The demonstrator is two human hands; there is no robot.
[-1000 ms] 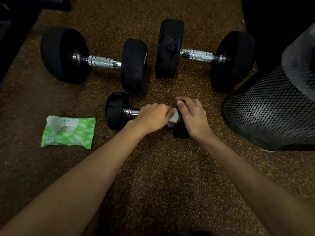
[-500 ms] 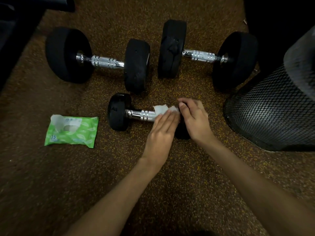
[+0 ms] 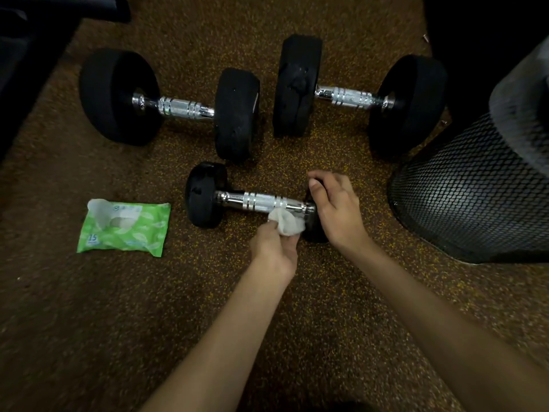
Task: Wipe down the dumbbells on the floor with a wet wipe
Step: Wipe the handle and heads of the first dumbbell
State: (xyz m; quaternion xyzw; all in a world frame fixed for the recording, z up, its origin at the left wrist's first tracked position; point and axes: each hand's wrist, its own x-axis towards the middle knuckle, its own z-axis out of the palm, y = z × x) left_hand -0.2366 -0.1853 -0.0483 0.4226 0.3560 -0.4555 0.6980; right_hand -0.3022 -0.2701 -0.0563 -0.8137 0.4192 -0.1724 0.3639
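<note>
A small dumbbell [image 3: 255, 200] with black ends and a chrome handle lies on the speckled floor in front of me. My left hand [image 3: 274, 251] holds a crumpled white wet wipe [image 3: 286, 223] against the near side of the handle's right end. My right hand [image 3: 337, 209] grips the dumbbell's right weight and covers most of it. Two larger dumbbells lie farther back, one on the left [image 3: 184, 107] and one on the right [image 3: 353, 98].
A green pack of wet wipes [image 3: 124, 227] lies on the floor to the left, its flap open. A black mesh bin [image 3: 475, 188] stands close on the right. Dark equipment [image 3: 29, 55] fills the far left corner.
My left hand came off the top of the handle and dropped to its near side, pulling the wipe down with it. The chrome handle is now uncovered. My right hand stayed on the right weight.
</note>
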